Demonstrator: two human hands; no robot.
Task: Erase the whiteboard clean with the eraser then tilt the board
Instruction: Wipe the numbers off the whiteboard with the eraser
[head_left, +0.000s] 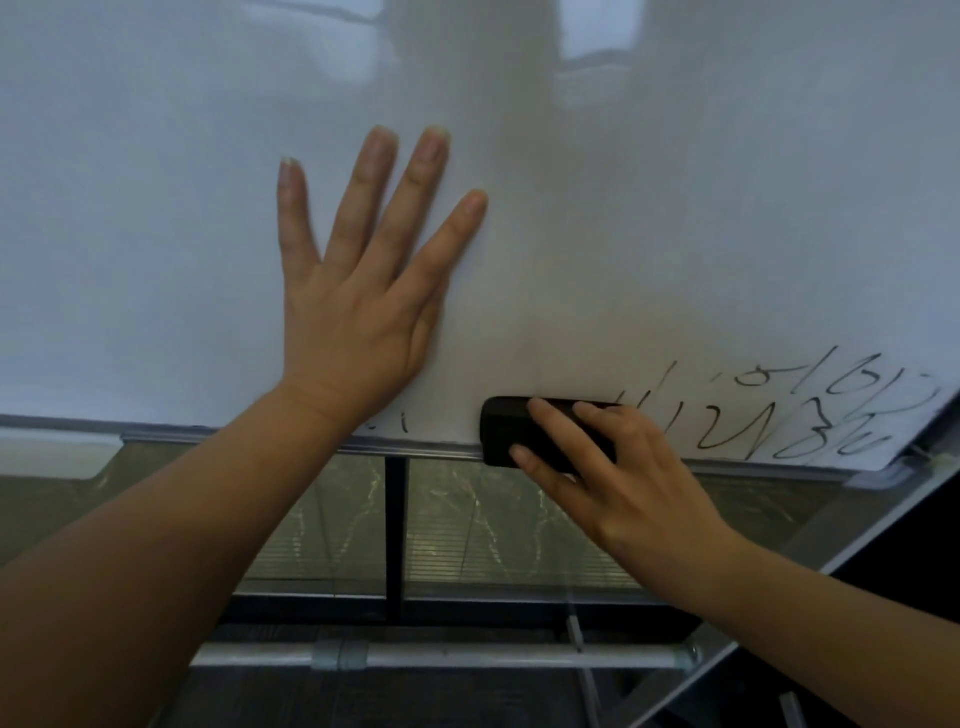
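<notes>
- Left hand (358, 291) lies flat on the whiteboard (675, 208), fingers straight and spread, pointing to 12 o'clock.
- Right hand (618, 478) reaches up from 4 o'clock and curls its fingers over the black eraser (506, 431), holding it.
- Eraser sits at the board's bottom edge, with black writing (779, 415) at its 3 o'clock.

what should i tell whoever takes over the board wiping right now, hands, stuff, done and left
Left hand: flat on the whiteboard, fingers spread, bracing it.
Right hand: holds the black eraser against the board's bottom edge.
Done: most of the board in view is wiped.
Left: black writing in the lower right corner, to the right of the eraser, and small marks by the left wrist. Then tilt the board.
</notes>
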